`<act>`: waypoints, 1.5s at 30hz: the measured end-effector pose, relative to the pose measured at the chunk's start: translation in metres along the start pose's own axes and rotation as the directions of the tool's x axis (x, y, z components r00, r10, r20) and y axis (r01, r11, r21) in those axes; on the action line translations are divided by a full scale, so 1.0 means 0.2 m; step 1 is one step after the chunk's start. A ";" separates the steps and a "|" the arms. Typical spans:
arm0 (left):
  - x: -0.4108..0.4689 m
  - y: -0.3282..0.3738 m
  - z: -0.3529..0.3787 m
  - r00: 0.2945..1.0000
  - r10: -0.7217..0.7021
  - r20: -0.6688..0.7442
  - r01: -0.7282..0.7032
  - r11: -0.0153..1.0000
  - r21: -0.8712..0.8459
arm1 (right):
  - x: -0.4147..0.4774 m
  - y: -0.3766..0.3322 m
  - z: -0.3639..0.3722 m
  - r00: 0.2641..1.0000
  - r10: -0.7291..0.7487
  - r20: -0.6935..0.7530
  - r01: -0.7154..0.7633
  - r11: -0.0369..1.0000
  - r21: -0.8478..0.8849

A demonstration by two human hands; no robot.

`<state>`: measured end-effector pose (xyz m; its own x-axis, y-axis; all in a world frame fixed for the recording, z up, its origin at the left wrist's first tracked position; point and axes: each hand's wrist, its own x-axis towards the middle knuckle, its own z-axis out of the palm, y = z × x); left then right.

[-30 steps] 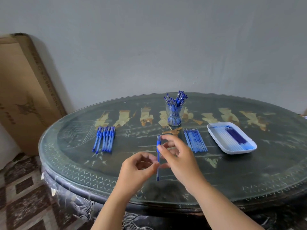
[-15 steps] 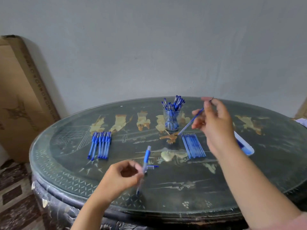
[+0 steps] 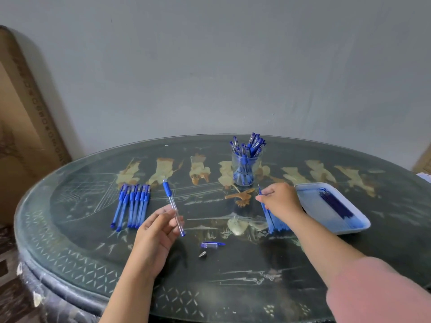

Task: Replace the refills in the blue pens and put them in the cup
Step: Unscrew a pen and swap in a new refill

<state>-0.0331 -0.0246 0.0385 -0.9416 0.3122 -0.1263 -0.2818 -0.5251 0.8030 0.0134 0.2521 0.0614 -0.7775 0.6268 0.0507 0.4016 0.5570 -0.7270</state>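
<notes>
1 clear pen barrel (image 3: pixel 173 207) gripped by fingers of left hand (image 3: pixel 155 234), cap (image 3: pixel 211 245) lying loose, right hand (image 3: pixel 281 201) fingers pinching a refill (image 3: pixel 258 190) from the refill row (image 3: pixel 276 223); cup (image 3: pixel 243 171) well stocked, pen row (image 3: pixel 131 206) on table (image 3: pixel 233 287) pending.

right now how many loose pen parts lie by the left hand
2: a blue cap right of the left hand, a dark tip piece just nearer the table edge. None seem hidden.

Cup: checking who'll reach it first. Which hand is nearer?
Right. The right hand pinches a refill just in front of the cup; the left hand holds a pen farther front-left.
</notes>
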 end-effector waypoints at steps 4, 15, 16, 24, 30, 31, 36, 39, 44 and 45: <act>0.00 0.00 -0.01 0.998 -0.024 0.054 0.023 1.000 0.021 | 0.05 0.01 0.06 1.000 0.005 0.000 -0.005 0.990 -0.138; 0.02 0.00 -0.03 0.997 -0.030 0.074 0.028 0.999 0.027 | 0.08 0.07 0.14 0.997 -0.028 -0.078 0.009 0.974 -0.225; 0.02 0.00 -0.03 0.997 -0.026 0.076 0.024 0.999 0.027 | 0.07 0.07 0.13 0.995 -0.043 -0.094 0.023 0.977 -0.210; 0.02 -0.02 -0.04 0.994 0.004 0.110 -0.010 0.999 0.053 | 0.09 0.33 -0.25 0.931 0.025 -0.365 -0.188 0.888 -0.419; 0.02 -0.02 -0.05 0.993 -0.006 0.116 0.001 0.999 0.043 | 0.07 0.50 -0.38 0.909 0.210 -0.359 -0.396 0.705 -0.589; 0.02 -0.02 -0.05 0.993 -0.011 0.121 0.006 0.999 0.042 | 0.06 0.50 -0.39 0.912 0.208 -0.354 -0.391 0.700 -0.597; 0.03 -0.02 -0.05 0.990 -0.026 0.136 0.020 0.999 0.043 | 0.07 0.51 -0.40 0.914 0.197 -0.354 -0.381 0.715 -0.587; 0.03 -0.02 -0.05 0.991 -0.033 0.128 0.028 0.999 0.041 | 0.07 0.52 -0.41 0.916 0.230 -0.329 -0.394 0.663 -0.636; 0.03 -0.02 -0.06 0.990 -0.036 0.137 0.031 0.999 0.038 | 0.09 0.52 -0.41 0.918 0.240 -0.314 -0.394 0.634 -0.666; 0.03 -0.02 -0.06 0.990 -0.032 0.139 0.026 0.999 0.043 | 0.09 0.51 -0.40 0.917 0.230 -0.327 -0.395 0.654 -0.645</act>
<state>-0.0403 -0.0295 0.0273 -0.8972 0.4362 -0.0693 -0.2980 -0.4820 0.8240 0.0787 0.3642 0.0424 -0.4619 0.8809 0.1030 0.8817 0.4687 -0.0539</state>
